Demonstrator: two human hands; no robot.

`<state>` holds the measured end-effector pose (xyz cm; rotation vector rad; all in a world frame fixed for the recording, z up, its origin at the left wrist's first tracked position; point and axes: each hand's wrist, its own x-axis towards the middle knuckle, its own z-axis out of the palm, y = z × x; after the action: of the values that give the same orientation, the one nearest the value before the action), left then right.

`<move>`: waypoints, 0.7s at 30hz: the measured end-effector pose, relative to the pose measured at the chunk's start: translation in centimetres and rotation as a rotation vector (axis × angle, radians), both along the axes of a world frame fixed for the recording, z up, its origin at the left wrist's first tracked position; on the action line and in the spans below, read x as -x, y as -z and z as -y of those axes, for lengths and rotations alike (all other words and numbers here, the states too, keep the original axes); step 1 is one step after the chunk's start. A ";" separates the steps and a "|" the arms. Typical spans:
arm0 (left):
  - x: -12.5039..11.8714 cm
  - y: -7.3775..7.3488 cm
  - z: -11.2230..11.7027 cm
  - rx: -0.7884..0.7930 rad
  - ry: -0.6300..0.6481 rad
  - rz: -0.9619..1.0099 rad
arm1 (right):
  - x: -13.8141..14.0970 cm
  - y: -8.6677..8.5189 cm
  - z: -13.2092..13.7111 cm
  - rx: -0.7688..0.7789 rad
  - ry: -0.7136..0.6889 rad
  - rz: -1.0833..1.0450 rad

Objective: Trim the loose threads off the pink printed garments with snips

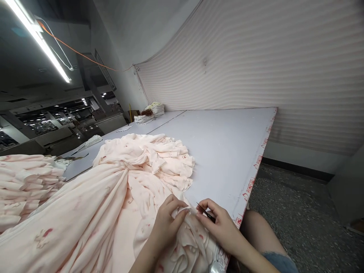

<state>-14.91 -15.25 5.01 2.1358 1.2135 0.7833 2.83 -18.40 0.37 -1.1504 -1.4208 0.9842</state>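
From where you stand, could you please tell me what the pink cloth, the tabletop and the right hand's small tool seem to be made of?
Pink cloth: soft, matte fabric, perhaps fleecy; it falls in rounded folds and ruffles.
Tabletop: smooth, pale sheeting or coated board, dull; it lies flat with a dark seam.
Small tool: dark, probably metal by its slim point; finish unclear.

Left hand (pixel 168 220) near curled right hand (pixel 220 223)

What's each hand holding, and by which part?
Left hand: pale fabric, pinched at an edge or fold. Right hand: dark pointed tool, by its thicker end.
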 end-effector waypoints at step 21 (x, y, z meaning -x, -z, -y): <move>0.6 0.0 0.2 0.050 0.031 0.093 | -0.2 -1.5 -0.5 0.052 -0.143 0.054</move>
<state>-15.48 -15.50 4.97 2.0502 1.1383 0.8207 3.03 -17.88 1.90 -1.1325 -1.5462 1.1026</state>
